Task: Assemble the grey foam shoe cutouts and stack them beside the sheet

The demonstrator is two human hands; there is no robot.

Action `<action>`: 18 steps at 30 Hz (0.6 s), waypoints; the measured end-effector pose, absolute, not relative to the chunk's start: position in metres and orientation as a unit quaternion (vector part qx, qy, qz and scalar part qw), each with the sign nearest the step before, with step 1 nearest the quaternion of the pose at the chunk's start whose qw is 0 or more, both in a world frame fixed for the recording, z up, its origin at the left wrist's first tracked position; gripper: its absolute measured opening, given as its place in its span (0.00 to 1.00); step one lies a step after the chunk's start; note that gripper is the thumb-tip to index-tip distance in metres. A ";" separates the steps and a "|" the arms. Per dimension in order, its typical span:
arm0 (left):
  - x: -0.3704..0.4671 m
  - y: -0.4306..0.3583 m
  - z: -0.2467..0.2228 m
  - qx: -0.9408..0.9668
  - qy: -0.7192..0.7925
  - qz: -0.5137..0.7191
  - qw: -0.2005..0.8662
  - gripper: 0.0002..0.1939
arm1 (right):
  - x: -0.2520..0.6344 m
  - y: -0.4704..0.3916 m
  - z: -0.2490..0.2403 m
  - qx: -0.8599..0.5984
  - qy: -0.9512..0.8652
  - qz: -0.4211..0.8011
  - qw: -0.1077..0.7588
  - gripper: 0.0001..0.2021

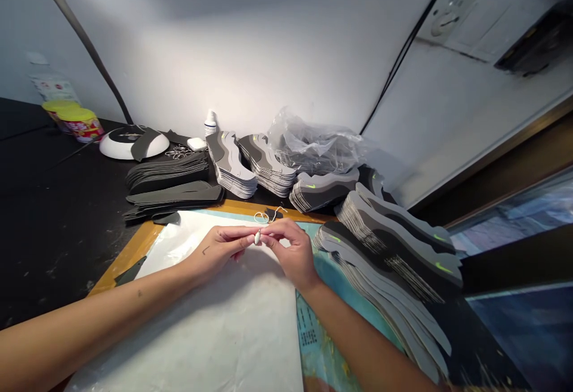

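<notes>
A small whitish object (pixel 257 238) is pinched between the fingertips of both hands, above the white sheet (pixel 233 320). My left hand (pixel 219 250) comes from the left, with its thumb and forefinger closed on the object's left side. From the right, my right hand (pixel 290 252) pinches the same object with thumb and forefinger. The object is too small to identify. Just beyond the fingertips lies a loop of white cord (pixel 262 218) beside a small dark piece.
Stacks of dark strips (pixel 168 171) stand at the back left. Stacks of grey-and-black shaped pieces (pixel 233 168) curve round the back and right (pixel 380 231). Behind are a plastic bag (pixel 313 144), a small white bottle (pixel 210 123) and a lamp base (pixel 134 142).
</notes>
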State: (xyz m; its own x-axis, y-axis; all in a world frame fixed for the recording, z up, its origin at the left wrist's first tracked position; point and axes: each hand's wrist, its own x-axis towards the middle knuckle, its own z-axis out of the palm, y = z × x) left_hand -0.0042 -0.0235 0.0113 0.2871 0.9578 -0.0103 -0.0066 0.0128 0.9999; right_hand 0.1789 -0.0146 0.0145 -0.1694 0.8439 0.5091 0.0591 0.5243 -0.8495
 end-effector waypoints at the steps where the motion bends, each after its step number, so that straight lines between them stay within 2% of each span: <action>1: -0.005 -0.024 0.010 0.569 0.417 0.418 0.573 0.19 | 0.179 -0.015 0.015 -0.338 -0.682 0.344 0.549 0.04; 6: -0.005 -0.026 0.012 0.624 0.399 0.394 0.544 0.22 | 0.177 -0.014 0.015 -0.372 -0.675 0.356 0.528 0.04; 12: -0.005 -0.028 0.011 0.707 0.377 0.434 0.412 0.16 | 0.175 -0.013 0.012 -0.402 -0.651 0.396 0.509 0.01; 18: -0.006 -0.029 0.009 0.749 0.347 0.443 0.349 0.16 | 0.178 -0.012 0.014 -0.399 -0.675 0.378 0.492 0.01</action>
State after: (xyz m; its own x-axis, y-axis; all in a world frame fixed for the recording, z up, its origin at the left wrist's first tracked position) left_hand -0.0058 -0.0294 0.0089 0.3663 0.8292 0.4221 0.2112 -0.5159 0.8302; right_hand 0.1783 -0.0122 0.0141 -0.1980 0.9110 0.3617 0.1670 0.3950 -0.9034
